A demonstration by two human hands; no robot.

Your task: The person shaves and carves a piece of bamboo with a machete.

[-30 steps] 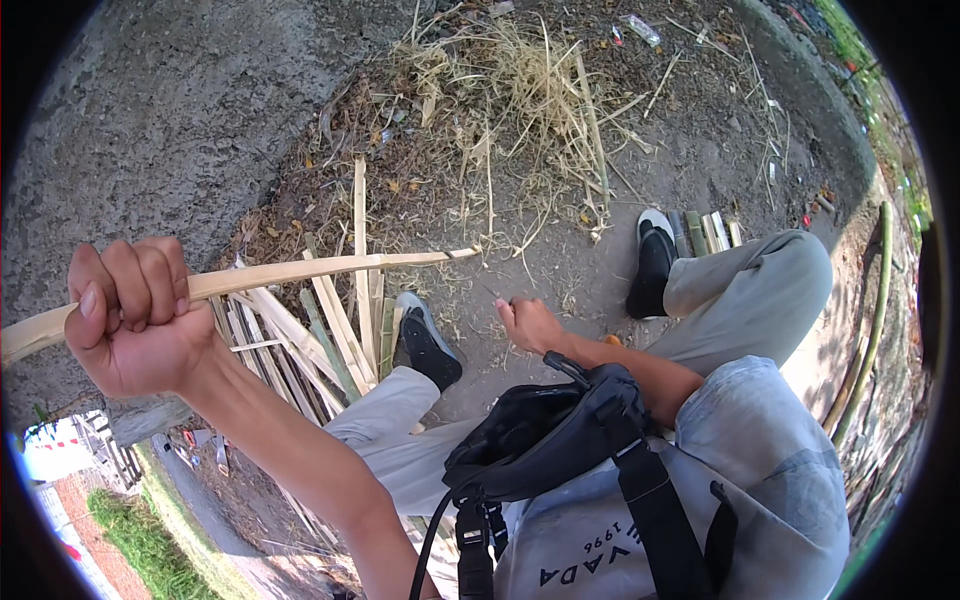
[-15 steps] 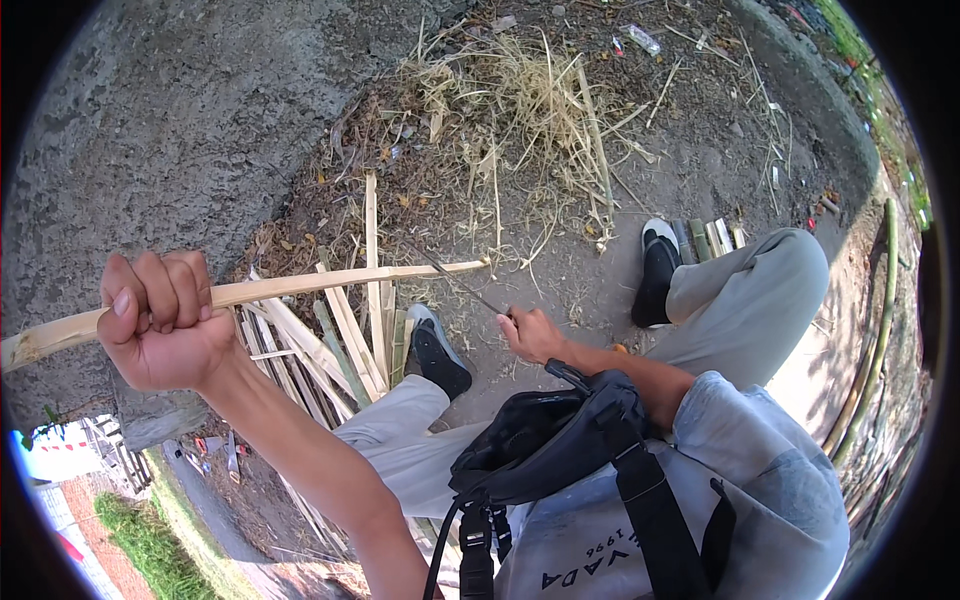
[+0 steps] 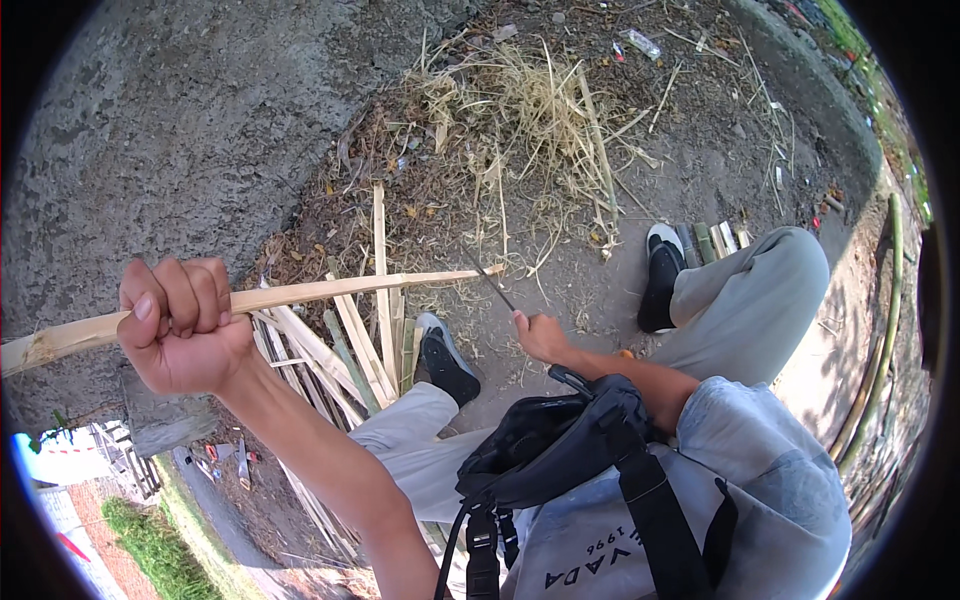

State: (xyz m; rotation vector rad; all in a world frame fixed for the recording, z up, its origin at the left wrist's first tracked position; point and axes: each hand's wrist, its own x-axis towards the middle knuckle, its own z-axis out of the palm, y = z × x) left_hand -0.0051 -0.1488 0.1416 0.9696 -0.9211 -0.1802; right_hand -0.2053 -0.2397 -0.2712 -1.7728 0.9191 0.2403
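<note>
My left hand [image 3: 185, 325] is closed in a fist around a long pale bamboo strip [image 3: 340, 288]. The strip runs nearly level from the left rim to a narrow end in front of me. My right hand [image 3: 541, 336] grips a knife, its handle mostly hidden by the fingers. The thin dark knife blade [image 3: 493, 284] slants up and to the left, crossing the strip close to its narrow end. Split bamboo strips [image 3: 355, 345] lie in a loose pile beneath my left arm, beside my left foot.
Shavings [image 3: 540, 110] are heaped on the dirt ahead. A rough concrete slab [image 3: 190, 130] fills the upper left. Short bamboo pieces [image 3: 712, 242] lie beside my right shoe [image 3: 660, 280]; long poles [image 3: 880, 350] lie far right. A handsaw [image 3: 243, 465] rests on the ground at lower left.
The knife blade has shifted right along the strip, from a little way in to close by its narrow end. My left hand and the strip have moved slightly right.
</note>
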